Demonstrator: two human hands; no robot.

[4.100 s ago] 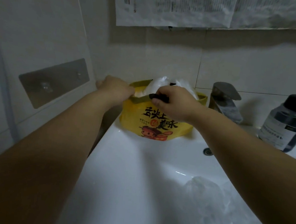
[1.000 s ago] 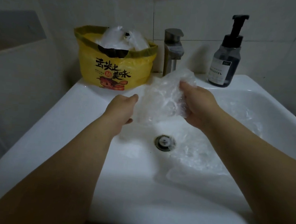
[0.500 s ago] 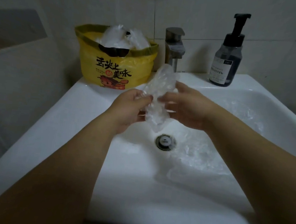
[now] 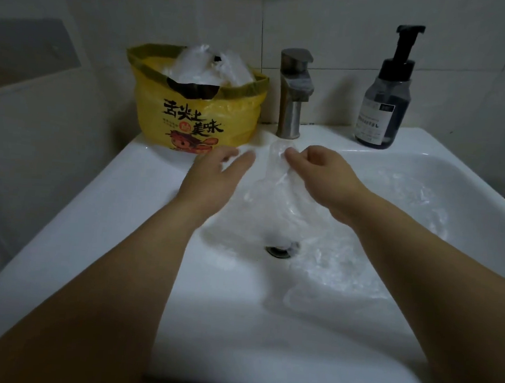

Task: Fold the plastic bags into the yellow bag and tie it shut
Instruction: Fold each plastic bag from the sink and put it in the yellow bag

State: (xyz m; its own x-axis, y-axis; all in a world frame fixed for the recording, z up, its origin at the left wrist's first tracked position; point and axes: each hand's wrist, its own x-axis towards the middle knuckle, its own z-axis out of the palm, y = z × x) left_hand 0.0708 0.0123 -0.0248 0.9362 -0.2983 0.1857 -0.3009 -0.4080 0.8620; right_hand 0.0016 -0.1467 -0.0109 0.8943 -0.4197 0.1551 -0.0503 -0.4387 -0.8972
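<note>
- The yellow bag (image 4: pixel 196 118) stands open on the sink (image 4: pixel 124 212) rim left of the faucet (image 4: pixel 294 95), printed with black characters, with crumpled clear bags (image 4: pixel 206 68) heaped in its mouth.
- My left hand (image 4: pixel 213 176), in front of the faucet and to its left, is released, fingers straight.
- A thin, wrinkled clear plastic bag (image 4: pixel 279 178) hangs below the faucet, trailing toward the drain (image 4: pixel 280 248).
- My right hand (image 4: pixel 321 175) pinches that bag's top just before the faucet.
- More clear film (image 4: pixel 344 266) lies in the basin right of the faucet, partly behind my forearm.
- A dark pump bottle (image 4: pixel 384 110) stands right of the faucet.
</note>
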